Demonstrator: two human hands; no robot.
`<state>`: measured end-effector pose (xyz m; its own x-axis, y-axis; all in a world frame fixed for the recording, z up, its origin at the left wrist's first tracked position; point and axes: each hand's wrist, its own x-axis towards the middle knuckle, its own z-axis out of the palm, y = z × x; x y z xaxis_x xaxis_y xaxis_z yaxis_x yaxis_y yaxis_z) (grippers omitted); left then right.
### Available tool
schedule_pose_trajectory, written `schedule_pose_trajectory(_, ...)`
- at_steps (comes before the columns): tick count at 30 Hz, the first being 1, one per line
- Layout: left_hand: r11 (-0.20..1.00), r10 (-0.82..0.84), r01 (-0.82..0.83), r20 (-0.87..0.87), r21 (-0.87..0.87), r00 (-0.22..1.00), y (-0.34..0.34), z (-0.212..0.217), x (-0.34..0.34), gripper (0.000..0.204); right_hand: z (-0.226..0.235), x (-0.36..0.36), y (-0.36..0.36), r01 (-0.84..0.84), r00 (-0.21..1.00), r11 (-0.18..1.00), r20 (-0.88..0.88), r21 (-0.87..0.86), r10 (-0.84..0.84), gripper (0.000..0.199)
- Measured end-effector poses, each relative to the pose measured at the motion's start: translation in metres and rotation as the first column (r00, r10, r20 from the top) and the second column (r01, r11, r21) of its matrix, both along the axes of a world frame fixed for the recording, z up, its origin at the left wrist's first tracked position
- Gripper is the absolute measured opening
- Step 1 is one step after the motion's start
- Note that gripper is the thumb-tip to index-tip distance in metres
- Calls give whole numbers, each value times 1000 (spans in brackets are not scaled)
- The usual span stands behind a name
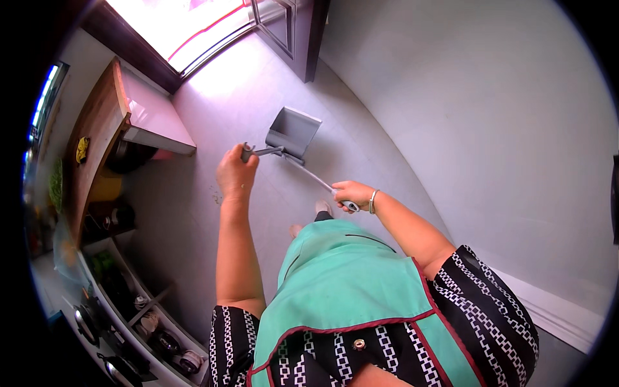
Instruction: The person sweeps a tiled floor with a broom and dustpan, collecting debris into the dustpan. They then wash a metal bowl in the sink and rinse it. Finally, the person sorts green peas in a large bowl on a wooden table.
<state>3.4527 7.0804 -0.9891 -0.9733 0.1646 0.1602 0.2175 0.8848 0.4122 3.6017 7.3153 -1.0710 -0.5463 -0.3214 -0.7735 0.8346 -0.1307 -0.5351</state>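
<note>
Two hands (351, 192) clamped on grey handles (312, 174), boxy, open grey dustpan (291, 131), its own handle unclear

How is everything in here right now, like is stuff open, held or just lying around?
Left grip: closed on a grey rod
Right grip: closed on a pale pole
Dustpan: inside showing; can't tell whether it touches the floor
Door: open
Apron: worn
Bracelet: worn on the right wrist
Dark specks: scattered on the floor
Yellow thing: lying on the wooden counter
</note>
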Motion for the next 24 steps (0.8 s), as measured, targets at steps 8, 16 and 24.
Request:
schedule_pose_trajectory(8, 983, 103, -100, -11, 151, 995, -34, 15, 47, 21, -17, 68, 17, 82, 996, 990, -51, 113, -77, 48)
schedule_pose_trajectory(16, 937, 148, -147, 20, 318, 989, -14, 14, 45, 19, -15, 74, 41, 236, 970, 959, -87, 158, -225, 61)
schedule_pose_trajectory(24, 950, 163, -163, 23, 267, 986, 48, 5, 5, 17, -43, 42, 94, 396, 918, 916, -64, 58, -392, 63)
